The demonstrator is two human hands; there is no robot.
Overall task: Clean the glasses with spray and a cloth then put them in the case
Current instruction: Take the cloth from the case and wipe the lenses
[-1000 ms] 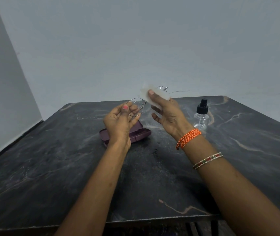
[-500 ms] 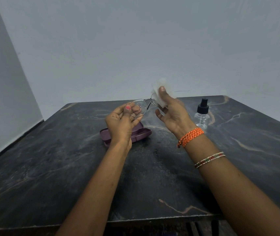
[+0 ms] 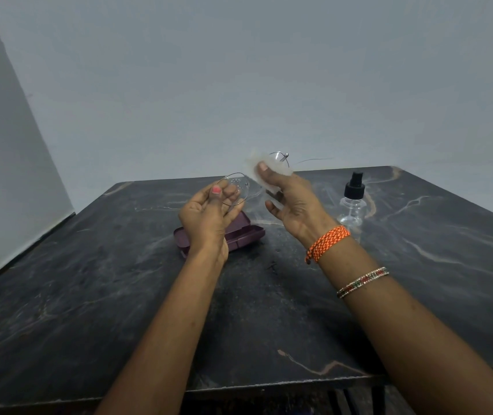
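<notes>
Head view gives us a dark marbled table [image 3: 119, 295] under both forearms, with a plain grey wall [image 3: 239, 85] behind it. Our left hand [image 3: 206, 217] is raised above the table, its thumb and curled fingers pinching the rim of one lens of the glasses [image 3: 237, 190]; that lens stands just past the fingertips and is speckled with droplets. Our right hand [image 3: 293, 202] is up beside it, thumb pressing a thin white cloth [image 3: 264, 172] onto the other lens, the fingers curled behind the cloth so that lens is pinched between them. Only a bit of wire frame and one thin temple show beyond the cloth, reaching away to the right of the thumb. The glasses hang in the air between our two hands, clear of the table. A purple case [image 3: 239, 235] lies on the table below and just behind the left hand; whether it is open we cannot tell. A clear bottle [image 3: 351, 205] with a black pump top stands upright to the right of the right hand, near the wrist. That wrist wears an orange band [image 3: 327, 244], and further down the arm sits a thin beaded bangle [image 3: 362, 282].
</notes>
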